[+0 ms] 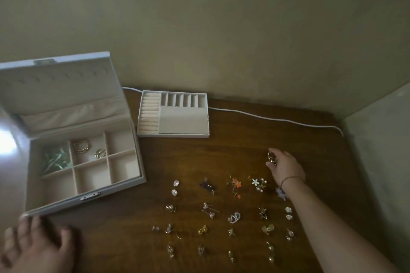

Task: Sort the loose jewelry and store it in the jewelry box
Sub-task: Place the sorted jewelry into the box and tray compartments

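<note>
While the right hand (286,167) reaches across the dark wooden tabletop (233,153), its fingers curl round a gold chain piece (271,158), the grip closed on it at the far right of the spread. The left hand (37,244) lies flat with fingers straight and spread, holding nothing, its fingertips just touching the front left corner of the jewelry box (86,199). That box stands open at the left, lid upright, its base divided into six compartments: green pieces (56,159) lie in the far left one, and two gold chain rings (88,147) in the far middle one. A removable tray (173,115) with ring rolls and narrow slots sits on the tabletop just right of the lid, apart from the box. Loose earrings (221,215) are laid out in rows of small pairs between the box and the right forearm. A white cable (266,118) runs along the tabletop's far edge by the wall.
</note>
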Action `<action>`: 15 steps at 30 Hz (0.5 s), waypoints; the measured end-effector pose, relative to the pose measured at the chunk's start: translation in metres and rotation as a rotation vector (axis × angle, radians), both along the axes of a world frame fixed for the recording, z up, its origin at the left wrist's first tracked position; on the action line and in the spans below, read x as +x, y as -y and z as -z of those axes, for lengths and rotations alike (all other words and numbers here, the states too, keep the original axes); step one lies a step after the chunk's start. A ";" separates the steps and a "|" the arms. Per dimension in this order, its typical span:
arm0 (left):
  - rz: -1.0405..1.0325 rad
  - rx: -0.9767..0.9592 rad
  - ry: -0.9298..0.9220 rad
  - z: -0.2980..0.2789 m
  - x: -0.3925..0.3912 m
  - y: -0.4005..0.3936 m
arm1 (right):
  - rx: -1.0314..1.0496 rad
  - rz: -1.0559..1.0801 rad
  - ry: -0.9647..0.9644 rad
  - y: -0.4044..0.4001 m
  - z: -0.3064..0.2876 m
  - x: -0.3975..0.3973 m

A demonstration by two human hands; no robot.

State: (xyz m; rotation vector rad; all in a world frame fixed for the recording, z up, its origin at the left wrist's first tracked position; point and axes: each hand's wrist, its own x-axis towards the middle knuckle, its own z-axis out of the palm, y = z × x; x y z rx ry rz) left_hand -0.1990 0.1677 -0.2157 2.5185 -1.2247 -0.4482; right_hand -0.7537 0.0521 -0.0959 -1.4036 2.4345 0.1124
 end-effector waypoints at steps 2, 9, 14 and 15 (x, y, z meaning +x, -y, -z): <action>-0.003 0.021 0.109 -0.027 -0.015 0.005 | -0.026 -0.022 0.000 0.002 0.000 0.002; -0.006 0.130 0.161 -0.052 -0.030 0.003 | -0.194 0.030 0.245 0.023 -0.031 0.054; -0.009 0.123 0.175 -0.052 -0.030 0.004 | -0.328 -0.265 0.436 0.032 -0.064 0.162; -0.006 0.113 0.176 -0.050 -0.028 0.004 | -0.354 -0.327 0.474 0.034 -0.066 0.186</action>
